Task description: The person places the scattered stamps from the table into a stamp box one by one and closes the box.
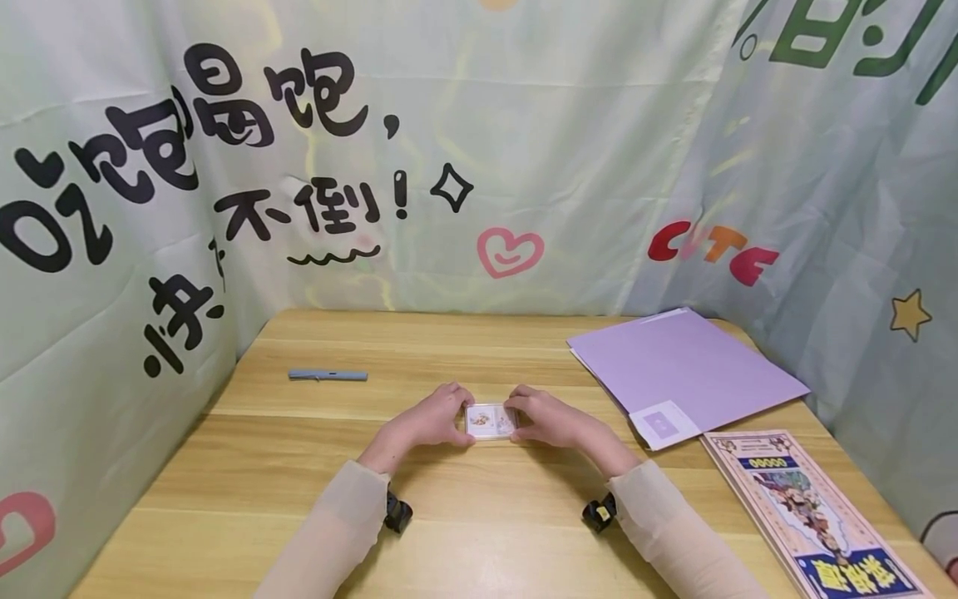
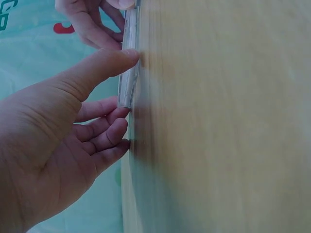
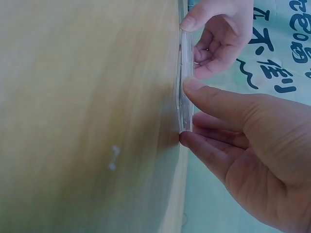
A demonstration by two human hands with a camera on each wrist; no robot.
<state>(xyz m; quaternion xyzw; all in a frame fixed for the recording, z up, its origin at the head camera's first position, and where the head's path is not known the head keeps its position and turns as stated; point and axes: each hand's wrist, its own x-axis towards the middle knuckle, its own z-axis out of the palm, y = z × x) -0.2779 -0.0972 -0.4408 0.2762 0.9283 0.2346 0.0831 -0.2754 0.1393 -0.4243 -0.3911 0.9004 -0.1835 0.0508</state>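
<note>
A small flat clear plastic case with little coloured pictures on its top is at the middle of the table. My left hand grips its left end, thumb at the near edge and fingers at the far edge. On the opposite end, my right hand pinches it in the same way. Seen edge-on in the left wrist view, the case looks thin and layered, low over the wood. In the right wrist view, the right thumb presses the side of the case and the fingertips curl round its end.
A grey-blue pen lies at the back left of the table. Toward the back right is a large purple folder with a pale label on one corner. A pink illustrated booklet lies at the right edge. Printed cloth hangs round the table.
</note>
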